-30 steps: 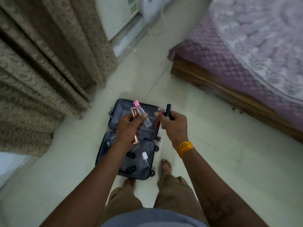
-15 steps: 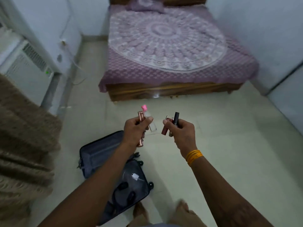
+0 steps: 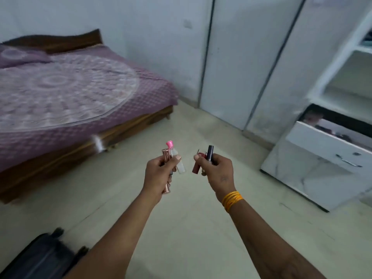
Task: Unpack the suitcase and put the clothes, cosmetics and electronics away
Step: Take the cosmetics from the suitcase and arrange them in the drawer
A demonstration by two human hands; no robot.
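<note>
My left hand (image 3: 159,174) grips a rose-gold cosmetic tube (image 3: 166,156) and a clear bottle with a pink cap (image 3: 177,158), held upright in front of me. My right hand (image 3: 217,171) grips a dark lipstick tube (image 3: 210,152) and a dark red tube (image 3: 195,168). Only a corner of the dark suitcase (image 3: 42,256) shows, on the floor at the bottom left, behind my left forearm.
A bed with a purple patterned cover (image 3: 66,93) stands at the left. White wardrobe doors (image 3: 241,67) line the far wall. At the right is a white shelf unit (image 3: 342,87) with an open drawer (image 3: 330,143). Pale tiled floor lies between them.
The view has swung right, from the suitcase and bed toward the wardrobe and drawer unit. Both hands keep the same cosmetics. The suitcase has slid to the bottom left corner.
</note>
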